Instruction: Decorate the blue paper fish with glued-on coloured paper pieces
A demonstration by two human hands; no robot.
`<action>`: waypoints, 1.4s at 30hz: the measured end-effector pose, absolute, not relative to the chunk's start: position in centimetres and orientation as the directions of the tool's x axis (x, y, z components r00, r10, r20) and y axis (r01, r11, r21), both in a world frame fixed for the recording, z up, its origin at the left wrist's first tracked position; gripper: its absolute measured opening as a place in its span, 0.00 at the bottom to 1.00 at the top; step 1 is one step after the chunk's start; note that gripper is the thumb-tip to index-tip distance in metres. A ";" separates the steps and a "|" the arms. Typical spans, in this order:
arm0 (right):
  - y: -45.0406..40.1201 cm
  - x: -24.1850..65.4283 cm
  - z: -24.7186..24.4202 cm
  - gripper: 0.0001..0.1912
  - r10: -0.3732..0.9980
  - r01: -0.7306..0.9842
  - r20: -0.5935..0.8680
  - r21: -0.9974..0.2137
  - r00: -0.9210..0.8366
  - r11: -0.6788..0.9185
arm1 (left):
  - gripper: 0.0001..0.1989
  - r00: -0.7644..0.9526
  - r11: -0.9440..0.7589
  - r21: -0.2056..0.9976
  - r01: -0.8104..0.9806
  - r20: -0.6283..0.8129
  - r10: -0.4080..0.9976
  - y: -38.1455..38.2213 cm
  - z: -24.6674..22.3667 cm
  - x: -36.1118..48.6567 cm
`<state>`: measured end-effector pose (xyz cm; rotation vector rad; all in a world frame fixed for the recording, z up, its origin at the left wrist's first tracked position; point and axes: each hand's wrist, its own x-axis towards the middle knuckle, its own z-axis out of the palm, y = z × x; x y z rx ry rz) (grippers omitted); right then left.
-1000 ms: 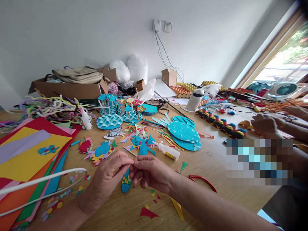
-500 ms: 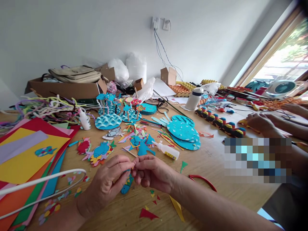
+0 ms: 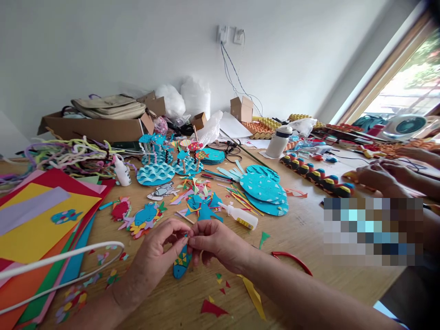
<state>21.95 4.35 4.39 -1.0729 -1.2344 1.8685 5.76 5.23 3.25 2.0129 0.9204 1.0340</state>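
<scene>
My left hand (image 3: 161, 247) and my right hand (image 3: 216, 240) meet low in the middle of the head view, thumbs and fingertips pinched together. Whatever sits between the fingertips is too small and too covered to name. Just below them is a blue paper fish (image 3: 180, 268) with yellow and green triangles on its body. Its upper end is hidden by my fingers, and I cannot tell whether they touch it. Beyond my hands are blue paper cut-outs (image 3: 202, 206) and a white glue bottle (image 3: 242, 216) lying on its side.
Coloured paper sheets (image 3: 51, 220) are stacked at left, beside a white curved tube (image 3: 85, 250). Paper scraps (image 3: 213, 308) and red-handled scissors (image 3: 295, 261) lie near my right forearm. Blue discs (image 3: 264, 188) and a painted egg-carton strip (image 3: 316, 176) lie farther off. Another person's hands (image 3: 381, 176) work at right.
My fingertips have shifted slightly and stay together. More of the blue fish's patterned body shows below them. The view has moved a little.
</scene>
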 end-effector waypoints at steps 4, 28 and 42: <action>4.7 22.0 4.1 0.02 0.899 0.313 -0.206 -0.946 -0.386 -0.082 | 0.06 0.421 -0.496 0.793 0.353 0.339 0.841 5.6 3.0 5.8; 5.3 21.4 4.6 0.01 0.901 0.300 -0.218 -0.948 -0.374 -0.105 | 0.07 0.331 -0.085 0.972 0.219 0.008 0.944 6.0 2.8 5.8; 5.8 21.4 5.2 0.06 0.860 0.608 -0.048 -0.727 -0.509 0.320 | 0.07 0.429 -0.240 0.851 0.468 0.019 0.903 6.0 3.2 4.8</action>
